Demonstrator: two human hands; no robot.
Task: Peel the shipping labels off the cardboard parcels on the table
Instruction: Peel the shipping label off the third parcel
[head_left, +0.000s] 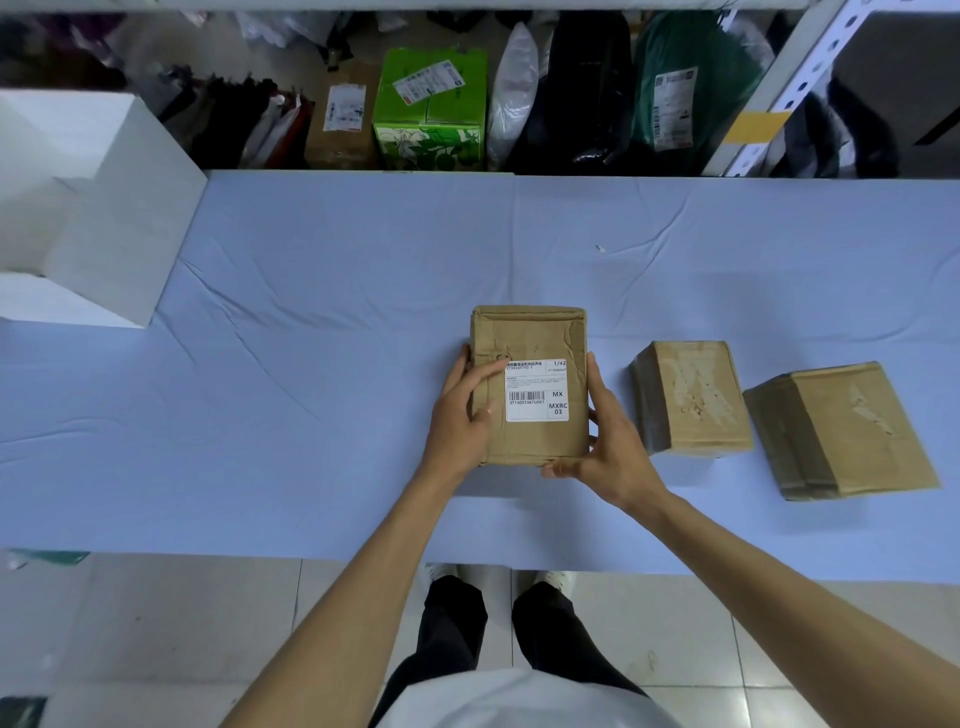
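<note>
On table (311, 415) — parcel (530, 338), label (536, 391) intact

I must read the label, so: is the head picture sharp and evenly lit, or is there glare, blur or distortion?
Head view: soft even light, no glare on the white shipping label of the brown cardboard parcel; its large print is sharp, its small lines unreadable; the wide lens stretches the edges, where the rightmost brown cardboard box looks soft.
</note>
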